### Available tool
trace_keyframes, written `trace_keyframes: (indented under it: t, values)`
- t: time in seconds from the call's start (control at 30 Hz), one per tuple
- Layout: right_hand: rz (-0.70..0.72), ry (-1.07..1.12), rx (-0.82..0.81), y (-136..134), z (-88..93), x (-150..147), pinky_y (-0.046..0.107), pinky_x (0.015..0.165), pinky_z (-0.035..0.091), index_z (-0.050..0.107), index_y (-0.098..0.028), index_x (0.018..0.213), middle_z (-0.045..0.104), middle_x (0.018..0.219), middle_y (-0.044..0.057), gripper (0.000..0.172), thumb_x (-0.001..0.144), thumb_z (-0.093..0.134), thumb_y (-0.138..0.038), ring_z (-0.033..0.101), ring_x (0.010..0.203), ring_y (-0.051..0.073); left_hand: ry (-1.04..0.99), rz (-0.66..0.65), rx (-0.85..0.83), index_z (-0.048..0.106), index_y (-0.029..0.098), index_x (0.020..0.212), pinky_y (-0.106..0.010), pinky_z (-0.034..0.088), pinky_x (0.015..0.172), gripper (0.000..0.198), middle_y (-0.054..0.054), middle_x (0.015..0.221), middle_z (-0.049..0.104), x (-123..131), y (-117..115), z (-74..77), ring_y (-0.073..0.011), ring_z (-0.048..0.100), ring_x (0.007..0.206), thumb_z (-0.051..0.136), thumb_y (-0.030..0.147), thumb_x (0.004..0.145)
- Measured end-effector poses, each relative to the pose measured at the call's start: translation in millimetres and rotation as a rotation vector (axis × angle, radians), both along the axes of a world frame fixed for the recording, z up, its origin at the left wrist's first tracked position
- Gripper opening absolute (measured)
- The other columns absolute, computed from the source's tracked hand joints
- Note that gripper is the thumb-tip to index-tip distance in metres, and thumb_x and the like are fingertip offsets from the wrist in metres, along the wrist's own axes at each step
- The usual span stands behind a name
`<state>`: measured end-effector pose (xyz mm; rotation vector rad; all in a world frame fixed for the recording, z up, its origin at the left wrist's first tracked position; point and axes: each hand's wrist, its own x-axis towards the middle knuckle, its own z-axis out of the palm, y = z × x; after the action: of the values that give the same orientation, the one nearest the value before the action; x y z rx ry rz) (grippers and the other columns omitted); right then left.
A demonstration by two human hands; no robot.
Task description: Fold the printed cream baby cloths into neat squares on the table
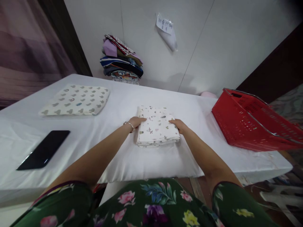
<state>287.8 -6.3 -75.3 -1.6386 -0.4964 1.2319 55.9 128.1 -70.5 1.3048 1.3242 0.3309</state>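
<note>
A folded white cloth (156, 127) with a small plant-like print lies in several layers on the white-covered table (113, 164) in front of me. My left hand (136, 122) grips its left edge, thumb on top and fingers hidden at the side. On the opposite edge, my right hand (179, 125) holds the cloth the same way, its fingers tucked out of sight. The stack looks roughly square, and its front side shows the layered folds.
A flat cream patterned cloth piece (77, 99) lies at the left, with a black phone (44, 149) nearer me. Folded clothes (121, 60) are piled by the wall. A red plastic basket (248, 123) stands at the right. A paper sign (165, 25) hangs on the wall.
</note>
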Motion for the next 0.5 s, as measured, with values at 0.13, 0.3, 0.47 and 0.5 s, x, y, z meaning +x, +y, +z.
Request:
trace_keyframes:
  t: [0.13,0.3,0.47,0.5]
  values:
    - [0.001,-0.078,-0.027,-11,0.0,12,0.034,0.065,0.053,0.059,-0.014,0.088,0.068,0.070,0.005,0.025,0.064,0.066,-0.017,0.065,0.065,0.019,-0.264,-0.026,-0.284,0.063,0.014,0.093,-0.031,0.054,0.074,0.028,-0.011,0.092,0.070,5,-22,-9.8,-0.0205,0.065,0.086,0.066,0.032,0.071]
    - [0.073,-0.221,0.052,-17,0.0,19,0.031,0.068,0.052,0.060,-0.016,0.092,0.070,0.081,0.004,0.033,0.060,0.067,-0.022,0.064,0.074,0.019,-0.294,-0.013,-0.336,0.062,0.014,0.087,-0.029,0.055,0.072,0.019,-0.010,0.086,0.071,0,-35,-13.5,-0.0188,0.066,0.080,0.059,0.030,0.077]
    - [0.188,-0.535,0.071,-16,15.5,17,0.032,0.074,0.049,0.060,-0.016,0.107,0.069,0.096,0.005,0.043,0.064,0.059,-0.022,0.062,0.086,0.022,-0.349,0.029,-0.311,0.060,0.013,0.084,-0.031,0.055,0.067,0.013,-0.009,0.080,0.070,1,-47,-4.8,-0.0186,0.066,0.072,0.063,0.020,0.074]
    - [0.228,-0.640,0.074,-16,21.2,13,0.033,0.076,0.048,0.059,-0.017,0.111,0.068,0.100,0.005,0.046,0.065,0.056,-0.020,0.061,0.089,0.023,-0.357,0.045,-0.282,0.059,0.013,0.084,-0.031,0.055,0.065,0.014,-0.008,0.079,0.070,4,-51,-3.7,-0.0181,0.065,0.070,0.065,0.019,0.072]
